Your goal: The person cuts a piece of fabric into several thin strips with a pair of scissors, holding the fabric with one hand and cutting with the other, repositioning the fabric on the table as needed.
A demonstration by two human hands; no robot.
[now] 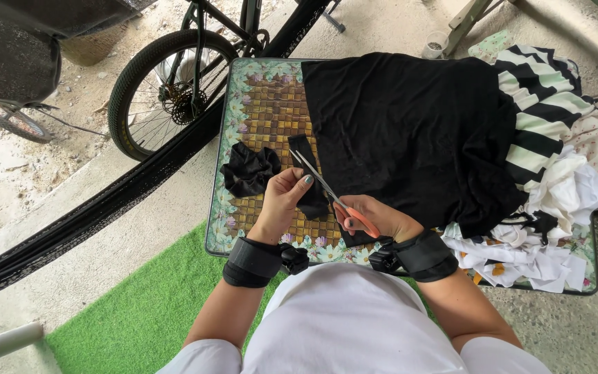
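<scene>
My left hand [284, 201] pinches a narrow strip of black fabric [304, 154] that lies on the small table [264, 104]. In my right hand [375, 216] are orange-handled scissors [323, 183], blades open around the strip just past my left fingers. A large black cloth [410, 131] is spread over the middle of the table, right of the strip. A bunched black scrunchie-like piece [249, 170] sits left of my left hand. Both wrists wear black straps.
A pile of striped, white and patterned cloth [555, 159] fills the table's right side. A bicycle wheel [167, 90] stands beyond the left edge, with a black hammock [91, 215] slanting across. Green artificial turf [133, 318] lies below; a small cup [436, 46] stands on the concrete behind.
</scene>
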